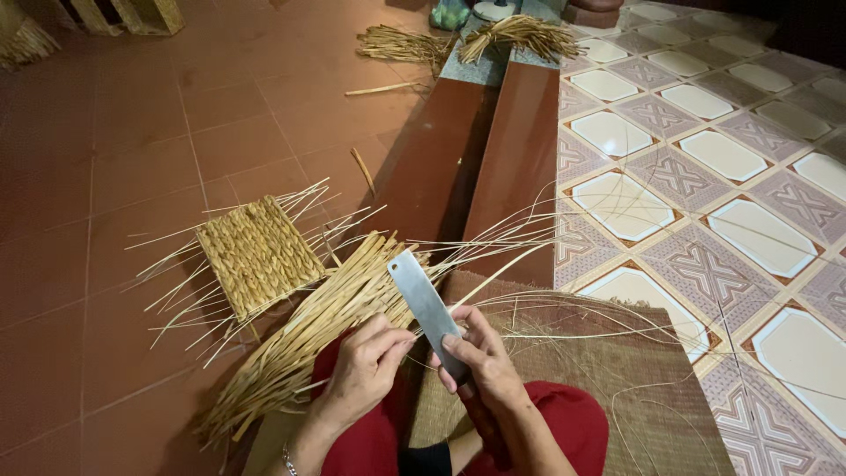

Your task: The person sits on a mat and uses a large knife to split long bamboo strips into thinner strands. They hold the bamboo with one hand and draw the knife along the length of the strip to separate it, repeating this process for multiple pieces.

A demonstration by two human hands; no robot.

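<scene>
While right hand (pixel 480 357) grips knife (pixel 426 308), left hand (pixel 370 366) pinches straw (pixel 308 330).

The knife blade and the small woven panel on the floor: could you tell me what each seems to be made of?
Knife blade: apparently bare steel, grey, smooth with a dull sheen. Woven panel: dried plant fibre, perhaps rush or grass, matt golden-tan, braided rows with loose thin stems sticking out at its edges.

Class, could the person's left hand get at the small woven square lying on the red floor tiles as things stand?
Probably yes. The woven square lies open on the floor, up and left of the left hand, with nothing on it. Only the bundle of straw strands lies between, low enough to reach over. The right hand grips the knife.
</scene>
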